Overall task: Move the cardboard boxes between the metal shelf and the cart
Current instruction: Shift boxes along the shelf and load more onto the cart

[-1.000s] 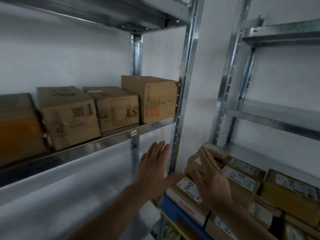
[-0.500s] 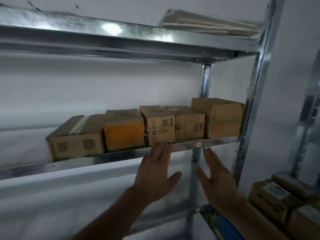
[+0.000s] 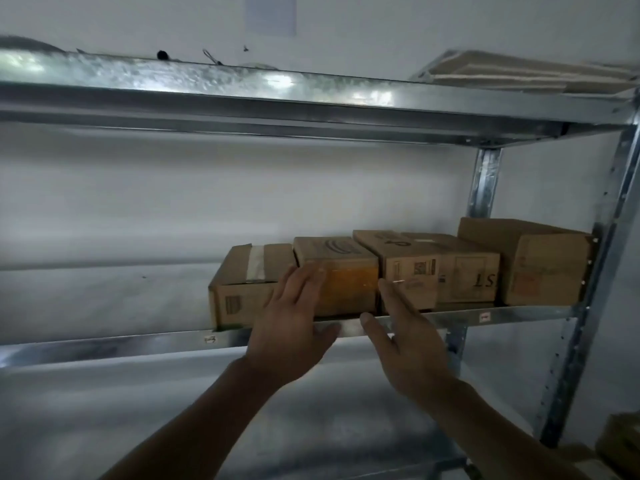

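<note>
Fingers (image 3: 306, 280) straight, flanking orange-fronted box (image 3: 351, 287)

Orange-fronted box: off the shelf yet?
No, the orange-fronted box stands flat on the shelf, its base down on the metal.

One head-worn, wide-angle view faces straight into the shelf (image 3: 519, 315) from close by. Its height falls between two tiers: it sees the tops of the boxes (image 3: 550, 268) and the underside of the upper tier (image 3: 242, 109).

Metal shelf (image 3: 450, 318): 5 cardboard boxes (image 3: 408, 271).
</note>
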`<state>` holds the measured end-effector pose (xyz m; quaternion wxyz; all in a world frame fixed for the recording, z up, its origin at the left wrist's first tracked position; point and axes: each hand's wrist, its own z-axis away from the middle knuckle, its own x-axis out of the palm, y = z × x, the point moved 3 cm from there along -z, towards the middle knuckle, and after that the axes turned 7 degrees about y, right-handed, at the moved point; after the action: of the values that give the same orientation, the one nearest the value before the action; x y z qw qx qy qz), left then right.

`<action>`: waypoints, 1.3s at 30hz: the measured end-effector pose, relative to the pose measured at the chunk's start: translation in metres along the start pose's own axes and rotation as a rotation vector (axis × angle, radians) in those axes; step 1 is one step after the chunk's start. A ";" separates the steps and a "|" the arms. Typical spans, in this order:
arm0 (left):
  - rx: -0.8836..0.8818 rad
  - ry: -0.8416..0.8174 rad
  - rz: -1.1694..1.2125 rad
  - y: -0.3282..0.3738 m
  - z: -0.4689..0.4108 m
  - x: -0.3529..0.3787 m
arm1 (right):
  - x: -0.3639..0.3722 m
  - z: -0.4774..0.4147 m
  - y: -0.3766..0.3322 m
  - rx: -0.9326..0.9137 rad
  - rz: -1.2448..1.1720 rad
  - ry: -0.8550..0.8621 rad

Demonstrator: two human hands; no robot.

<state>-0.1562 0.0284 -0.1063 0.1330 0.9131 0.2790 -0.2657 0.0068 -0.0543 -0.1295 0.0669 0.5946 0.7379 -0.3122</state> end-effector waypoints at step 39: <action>-0.870 0.092 0.525 -0.177 0.031 -0.075 | 0.119 -0.022 -0.135 0.447 -0.511 0.011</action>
<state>-0.3246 0.1259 -0.1066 0.5508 0.8233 0.1307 -0.0424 -0.1453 0.0438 -0.1158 -0.1494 0.3922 0.7768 -0.4696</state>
